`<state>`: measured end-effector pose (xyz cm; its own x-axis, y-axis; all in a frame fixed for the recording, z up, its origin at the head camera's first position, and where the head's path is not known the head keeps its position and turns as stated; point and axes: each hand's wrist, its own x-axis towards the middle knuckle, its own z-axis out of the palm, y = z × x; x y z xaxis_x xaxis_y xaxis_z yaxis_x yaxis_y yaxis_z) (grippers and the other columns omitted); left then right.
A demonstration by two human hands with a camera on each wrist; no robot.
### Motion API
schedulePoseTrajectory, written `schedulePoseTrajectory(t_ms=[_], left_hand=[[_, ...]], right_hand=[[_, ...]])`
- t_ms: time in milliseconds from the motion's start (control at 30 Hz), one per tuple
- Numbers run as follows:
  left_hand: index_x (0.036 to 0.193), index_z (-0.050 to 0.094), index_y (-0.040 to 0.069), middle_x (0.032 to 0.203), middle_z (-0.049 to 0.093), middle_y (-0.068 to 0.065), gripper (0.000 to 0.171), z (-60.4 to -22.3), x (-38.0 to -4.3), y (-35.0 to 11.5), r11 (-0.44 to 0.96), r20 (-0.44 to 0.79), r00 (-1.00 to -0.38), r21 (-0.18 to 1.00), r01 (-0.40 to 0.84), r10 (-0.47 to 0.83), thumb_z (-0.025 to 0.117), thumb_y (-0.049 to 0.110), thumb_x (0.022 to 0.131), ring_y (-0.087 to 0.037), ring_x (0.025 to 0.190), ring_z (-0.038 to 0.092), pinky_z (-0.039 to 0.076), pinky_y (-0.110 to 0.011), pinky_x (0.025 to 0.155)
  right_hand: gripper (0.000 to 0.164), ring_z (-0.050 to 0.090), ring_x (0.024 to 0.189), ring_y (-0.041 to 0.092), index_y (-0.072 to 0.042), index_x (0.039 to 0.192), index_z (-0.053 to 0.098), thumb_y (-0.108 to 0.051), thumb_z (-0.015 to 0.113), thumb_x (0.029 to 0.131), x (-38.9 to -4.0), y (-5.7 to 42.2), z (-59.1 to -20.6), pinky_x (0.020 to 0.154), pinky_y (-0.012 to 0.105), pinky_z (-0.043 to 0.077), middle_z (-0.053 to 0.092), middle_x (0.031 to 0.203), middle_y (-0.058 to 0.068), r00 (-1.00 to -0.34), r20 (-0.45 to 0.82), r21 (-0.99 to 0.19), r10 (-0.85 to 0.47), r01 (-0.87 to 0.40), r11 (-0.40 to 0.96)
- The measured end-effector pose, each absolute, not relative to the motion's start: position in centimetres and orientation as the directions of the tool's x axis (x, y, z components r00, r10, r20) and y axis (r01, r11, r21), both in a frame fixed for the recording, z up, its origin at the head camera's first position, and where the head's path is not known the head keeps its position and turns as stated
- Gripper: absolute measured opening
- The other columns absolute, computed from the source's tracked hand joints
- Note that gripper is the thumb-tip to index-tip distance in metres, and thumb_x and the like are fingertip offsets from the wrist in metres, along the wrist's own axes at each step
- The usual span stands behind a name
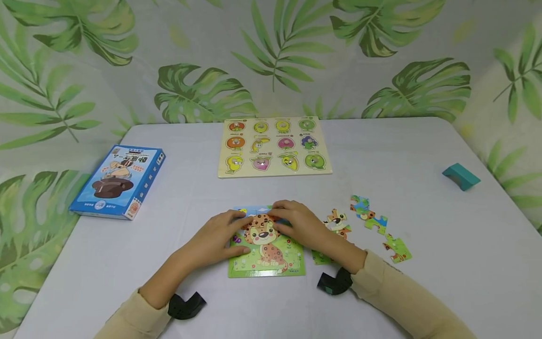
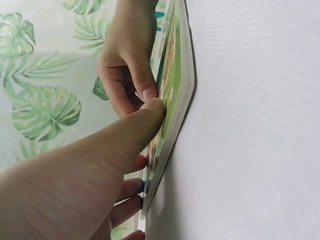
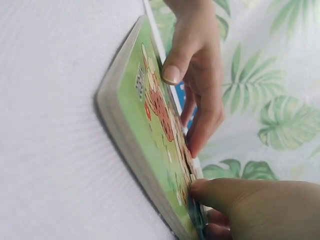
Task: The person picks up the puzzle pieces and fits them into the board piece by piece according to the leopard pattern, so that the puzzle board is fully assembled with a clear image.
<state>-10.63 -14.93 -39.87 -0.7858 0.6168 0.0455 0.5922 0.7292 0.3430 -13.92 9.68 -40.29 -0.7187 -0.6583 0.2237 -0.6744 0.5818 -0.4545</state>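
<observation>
A leopard jigsaw puzzle (image 1: 264,252) in a green-bordered tray lies flat on the white table in front of me. My left hand (image 1: 216,235) rests on its left side, fingers extended across the top and thumb touching the lower picture. At the upper right, my right hand (image 1: 302,223) has its thumb and fingers curled at a dark bluish puzzle piece (image 3: 196,215) along the board's edge. Most of that piece is hidden by the hand. Under and beside my right forearm lie loose puzzle pieces (image 1: 337,220).
More loose pieces (image 1: 374,221) lie to the right, one a green piece (image 1: 398,248). A wooden fruit puzzle board (image 1: 274,150) lies behind. The blue game box (image 1: 118,181) is at the left, and a teal block (image 1: 461,176) stands far right.
</observation>
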Motion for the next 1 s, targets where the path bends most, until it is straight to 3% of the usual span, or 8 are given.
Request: schedulePoseTrajectory(t_ms=[400, 633, 800, 1000], left_hand=[[0.134, 0.045, 0.017, 0.129, 0.042, -0.007, 0.068, -39.6, -10.5, -14.9, 0.738, 0.028, -0.793, 0.344, 0.58, 0.609, 0.064, 0.05, 0.077, -0.026, 0.117, 0.04, 0.03, -0.043, 0.098], [0.135, 0.043, 0.017, 0.129, 0.041, -0.006, 0.078, -39.6, -10.7, -15.1, 0.723, 0.027, -0.786, 0.375, 0.58, 0.617, 0.066, 0.056, 0.071, -0.024, 0.116, 0.04, 0.03, -0.042, 0.098], [0.137, 0.041, 0.023, 0.127, 0.042, -0.007, 0.078, -39.9, -10.7, -15.1, 0.72, 0.027, -0.779, 0.362, 0.592, 0.627, 0.063, 0.059, 0.072, -0.023, 0.113, 0.041, 0.03, -0.041, 0.097], [0.136, 0.041, 0.022, 0.127, 0.041, -0.007, 0.078, -39.9, -10.7, -15.0, 0.713, 0.042, -0.775, 0.364, 0.599, 0.63, 0.065, 0.057, 0.071, -0.024, 0.114, 0.04, 0.03, -0.041, 0.096]], right_hand=[[0.034, 0.048, 0.106, 0.022, -0.01, 0.115, 0.063, -0.026, 0.063, 0.085, -13.7, 9.5, -40.2, 0.089, 0.039, 0.039, 0.053, 0.118, 0.005, -0.736, 0.178, -0.489, -0.653, -0.642, 0.59], [0.049, 0.038, 0.117, 0.027, -0.011, 0.126, 0.054, -0.035, 0.063, 0.083, -13.6, 9.9, -39.5, 0.096, 0.046, 0.028, 0.043, 0.13, 0.006, -0.744, 0.038, -0.553, -0.667, -0.572, 0.606], [0.054, 0.028, 0.126, 0.026, -0.014, 0.133, 0.045, -0.034, 0.061, 0.085, -13.2, 10.8, -38.1, 0.1, 0.045, 0.028, 0.032, 0.138, 0.007, -0.743, -0.076, -0.637, -0.665, -0.476, 0.606], [0.057, 0.026, 0.128, 0.024, -0.013, 0.134, 0.04, -0.034, 0.061, 0.085, -12.9, 14.0, -35.8, 0.097, 0.047, 0.032, 0.028, 0.141, 0.007, -0.784, 0.039, -0.685, -0.62, -0.472, 0.555]])
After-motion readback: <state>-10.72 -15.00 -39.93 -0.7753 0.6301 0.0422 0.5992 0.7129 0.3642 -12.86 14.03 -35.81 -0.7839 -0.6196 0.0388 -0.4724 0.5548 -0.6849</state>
